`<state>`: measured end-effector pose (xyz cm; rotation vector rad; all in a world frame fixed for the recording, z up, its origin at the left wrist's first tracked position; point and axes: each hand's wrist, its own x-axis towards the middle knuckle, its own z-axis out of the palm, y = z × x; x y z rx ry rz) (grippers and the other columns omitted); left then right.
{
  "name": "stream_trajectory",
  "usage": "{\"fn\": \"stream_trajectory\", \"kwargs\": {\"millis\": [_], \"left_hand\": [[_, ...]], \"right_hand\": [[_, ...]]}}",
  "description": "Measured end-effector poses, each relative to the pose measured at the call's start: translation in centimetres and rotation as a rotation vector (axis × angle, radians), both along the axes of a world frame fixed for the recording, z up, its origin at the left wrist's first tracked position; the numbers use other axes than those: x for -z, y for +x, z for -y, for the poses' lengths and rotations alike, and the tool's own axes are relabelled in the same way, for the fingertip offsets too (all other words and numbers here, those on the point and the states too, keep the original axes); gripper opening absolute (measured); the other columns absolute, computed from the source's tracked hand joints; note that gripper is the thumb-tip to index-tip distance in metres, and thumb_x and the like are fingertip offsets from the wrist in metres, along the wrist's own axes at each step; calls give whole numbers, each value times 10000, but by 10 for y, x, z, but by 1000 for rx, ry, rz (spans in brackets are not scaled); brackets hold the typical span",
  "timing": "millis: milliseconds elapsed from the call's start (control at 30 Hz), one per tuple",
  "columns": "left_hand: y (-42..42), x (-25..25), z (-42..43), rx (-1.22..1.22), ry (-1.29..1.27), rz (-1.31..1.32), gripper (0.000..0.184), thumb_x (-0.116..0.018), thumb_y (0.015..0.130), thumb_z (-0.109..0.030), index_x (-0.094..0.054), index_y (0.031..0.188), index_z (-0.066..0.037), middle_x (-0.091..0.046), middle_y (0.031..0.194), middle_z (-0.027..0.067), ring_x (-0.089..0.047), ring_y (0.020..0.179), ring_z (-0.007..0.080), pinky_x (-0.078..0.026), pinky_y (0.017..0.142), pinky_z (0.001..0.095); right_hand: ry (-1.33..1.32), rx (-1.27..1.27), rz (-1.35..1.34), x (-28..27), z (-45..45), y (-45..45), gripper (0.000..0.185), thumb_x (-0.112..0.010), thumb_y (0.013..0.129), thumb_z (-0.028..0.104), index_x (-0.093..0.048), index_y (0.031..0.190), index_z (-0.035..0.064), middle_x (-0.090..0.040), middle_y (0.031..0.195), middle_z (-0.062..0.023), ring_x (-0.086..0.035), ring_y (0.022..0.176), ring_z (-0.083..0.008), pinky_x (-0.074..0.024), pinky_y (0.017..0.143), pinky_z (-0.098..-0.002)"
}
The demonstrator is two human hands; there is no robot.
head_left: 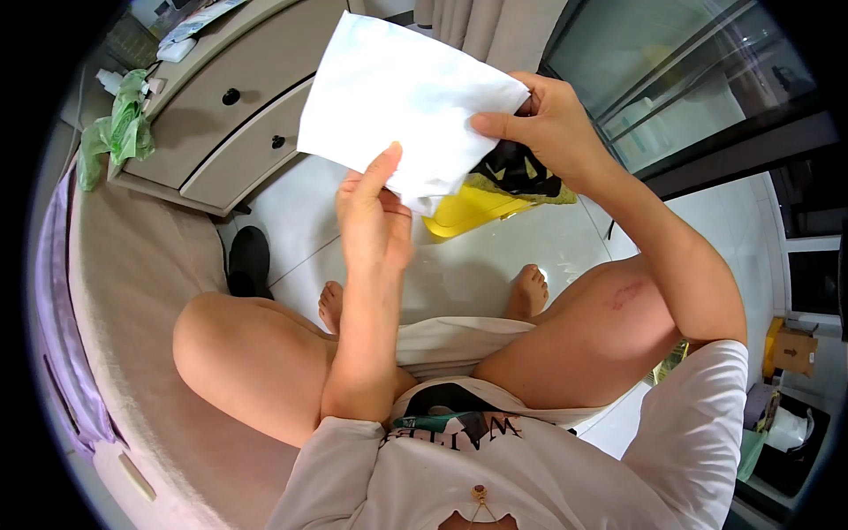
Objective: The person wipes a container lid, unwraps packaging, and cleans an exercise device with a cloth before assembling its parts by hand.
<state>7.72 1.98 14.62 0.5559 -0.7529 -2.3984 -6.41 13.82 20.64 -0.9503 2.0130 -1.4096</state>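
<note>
A white folded sheet point(397, 88), perhaps cloth or paper, is held up in front of me above the floor. My left hand point(375, 216) grips its lower edge, with the thumb on top and the fingers behind. At the right corner my right hand point(552, 132) pinches it between thumb and fingers. The sheet's lower part near the left fingers is bunched and hangs down. Beneath and behind it stands a yellow container point(473, 212), partly hidden, with a black and yellow plastic-looking thing point(517, 168) on it.
A beige drawer cabinet point(256, 115) stands at the upper left, with a green plastic bag point(119, 128) at its side. I sit on a beige couch point(132, 291). A black shoe point(249, 261) lies on the tiled floor. Glass doors point(680, 88) are at the upper right, a cardboard box point(795, 352) far right.
</note>
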Motion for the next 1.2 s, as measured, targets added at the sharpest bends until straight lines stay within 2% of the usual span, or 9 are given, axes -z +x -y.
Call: {"fn": "stream_trajectory", "kwargs": {"millis": [267, 400, 567, 700, 833, 1033, 1100, 1133, 1200], "left_hand": [[2, -16, -10, 53, 2, -25, 447, -627, 806, -92, -455, 1205, 14, -569, 1138, 100, -565, 1036, 222, -460, 892, 335], [4, -11, -3, 146, -119, -8, 456, -626, 802, -84, -444, 1207, 22, -567, 1134, 101, -570, 1029, 220, -467, 886, 335], [6, 1, 15, -45, 23, -9, 432, -626, 778, -26, -459, 1172, 28, -573, 1096, 109, -581, 1002, 210, -489, 863, 315], [8, -3, 15, -143, -50, -61, 420, -638, 768, -5, -478, 1156, -25, -580, 1069, 84, -578, 986, 194, -490, 822, 293], [5, -1, 6, -220, -139, -32, 409, -644, 777, -9, -481, 1150, -43, -576, 1071, 66, -567, 968, 168, -473, 772, 282], [5, 20, -7, -384, -699, 283, 389, -622, 814, -17, -454, 1164, 0, -563, 1125, 110, -575, 943, 149, -465, 818, 297], [-1, 31, -6, -402, -1014, 79, 321, -618, 811, -64, -476, 1096, -19, -580, 1133, 154, -579, 1004, 209, -379, 918, 350], [-4, 31, -4, -463, -1251, -25, 276, -615, 809, -96, -490, 1047, -33, -586, 1138, 177, -574, 1047, 249, -323, 969, 378], [-7, 29, -2, -527, -1558, -67, 224, -615, 799, -127, -502, 977, -53, -593, 1156, 177, -563, 1101, 293, -277, 1011, 400]], "right_hand": [[-36, 93, 33, 1, 5, 6, 321, -709, 767, 108, -592, 1028, -38, -651, 905, -64, -593, 785, -97, -483, 722, -237], [31, 73, -58, 1, 5, 8, 395, -717, 766, 139, -556, 1087, -26, -645, 925, -77, -591, 812, -110, -479, 765, -242], [-45, -68, 116, 7, 1, 6, 606, -734, 753, 170, -411, 1241, 15, -602, 998, -96, -573, 887, -130, -441, 863, -251], [31, -192, 423, 5, -3, -2, 472, -698, 778, 157, -481, 1169, 9, -596, 978, -94, -576, 861, -122, -490, 747, -239], [37, -244, 419, 11, -1, -6, 423, -688, 778, 164, -508, 1105, -34, -579, 927, -103, -583, 779, -142, -505, 642, -235], [-50, -18, 635, -4, 5, 24, 348, -653, 799, 197, -524, 1041, -18, -575, 936, -119, -590, 788, -160, -510, 650, -263], [-216, 297, 834, -12, 7, 36, 387, -606, 826, 348, -542, 1031, 27, -571, 977, -100, -589, 833, -178, -507, 686, -316], [-282, 109, 855, 2, 13, 25, 469, -522, 840, 499, -556, 1041, 76, -572, 1010, -63, -581, 881, -184, -495, 748, -360], [-270, 36, 1095, 1, 4, 17, 516, -432, 863, 569, -567, 1047, 106, -583, 1029, -37, -559, 939, -164, -471, 796, -338]]}}
